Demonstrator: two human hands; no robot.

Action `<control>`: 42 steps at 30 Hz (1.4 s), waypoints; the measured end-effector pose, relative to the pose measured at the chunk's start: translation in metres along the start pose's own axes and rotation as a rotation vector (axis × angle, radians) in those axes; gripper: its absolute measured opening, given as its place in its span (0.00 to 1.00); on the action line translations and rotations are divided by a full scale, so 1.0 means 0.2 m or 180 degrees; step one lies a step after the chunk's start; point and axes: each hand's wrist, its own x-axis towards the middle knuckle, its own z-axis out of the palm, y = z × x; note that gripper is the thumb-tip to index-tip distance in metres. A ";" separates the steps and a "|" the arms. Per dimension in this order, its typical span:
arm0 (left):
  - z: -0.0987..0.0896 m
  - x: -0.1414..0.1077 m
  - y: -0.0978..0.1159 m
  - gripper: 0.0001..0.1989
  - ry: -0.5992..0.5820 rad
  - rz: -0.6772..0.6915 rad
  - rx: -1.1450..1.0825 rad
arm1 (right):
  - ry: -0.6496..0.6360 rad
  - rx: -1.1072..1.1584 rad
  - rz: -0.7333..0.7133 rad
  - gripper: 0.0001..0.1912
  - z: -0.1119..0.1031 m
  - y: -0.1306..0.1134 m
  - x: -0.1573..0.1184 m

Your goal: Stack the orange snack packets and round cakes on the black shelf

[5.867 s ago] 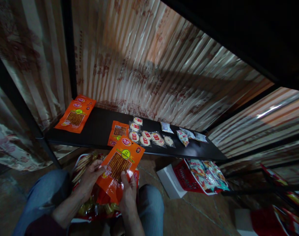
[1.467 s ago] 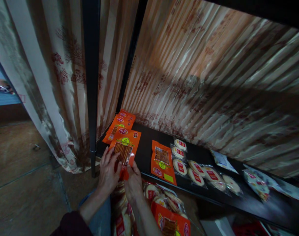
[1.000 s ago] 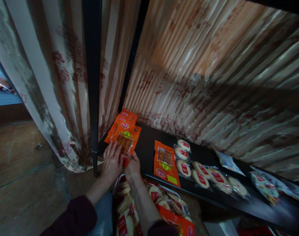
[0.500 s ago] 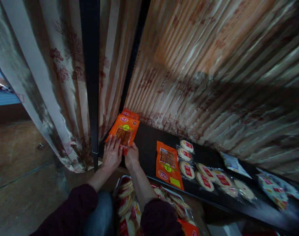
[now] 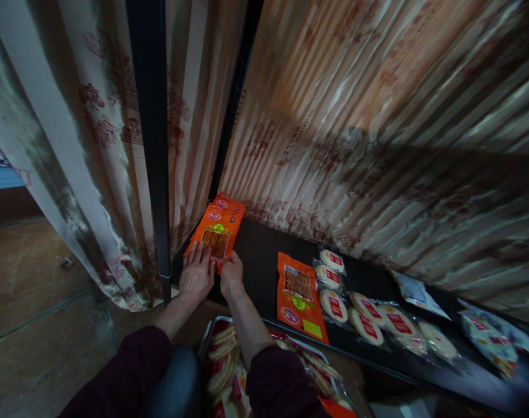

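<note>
An orange snack packet (image 5: 216,237) with a clear window lies over another orange packet (image 5: 227,202) at the shelf's left end. My left hand (image 5: 197,273) rests on its lower left part, fingers stretched out over the wrapper. At the lower right corner, the curled fingers of my right hand (image 5: 232,274) pinch the same packet's edge; the fingertips are partly hidden. Farther right on the black shelf (image 5: 258,255) is a separate orange packet (image 5: 300,297), turned the other way round.
Several wrapped round flatbreads (image 5: 333,305) lie right of the lone orange packet, with white bags (image 5: 488,339) beyond them. A basket (image 5: 221,360) of wrapped flatbreads stands below the shelf front. A black post (image 5: 154,145) and patterned curtain (image 5: 334,116) border the shelf.
The upper orange packet has shifted slightly down and left, showing more of the packet beneath at its top. Both hands keep their places on it. The camera view has turned a little.
</note>
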 end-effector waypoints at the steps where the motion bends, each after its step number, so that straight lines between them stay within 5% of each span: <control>1: 0.00 0.00 0.00 0.20 -0.0001 -0.0003 0.0012 | -0.0001 -0.0067 -0.0024 0.10 0.00 0.00 0.00; 7: 0.00 0.01 -0.01 0.20 -0.0080 0.0094 0.0133 | 0.0015 -0.0476 -0.0241 0.14 0.00 -0.03 -0.02; 14: 0.02 0.00 -0.04 0.20 -0.0019 0.0120 -0.0023 | 0.0287 -0.1884 -0.1077 0.24 -0.05 -0.03 -0.03; 19: 0.03 0.01 -0.03 0.19 -0.0063 0.0102 0.0084 | 0.0465 -0.2206 -0.1399 0.24 -0.07 -0.04 -0.04; 42: 0.01 0.03 -0.02 0.21 -0.0164 0.0021 0.0384 | 0.0145 -0.2931 -0.1259 0.22 -0.10 0.01 -0.02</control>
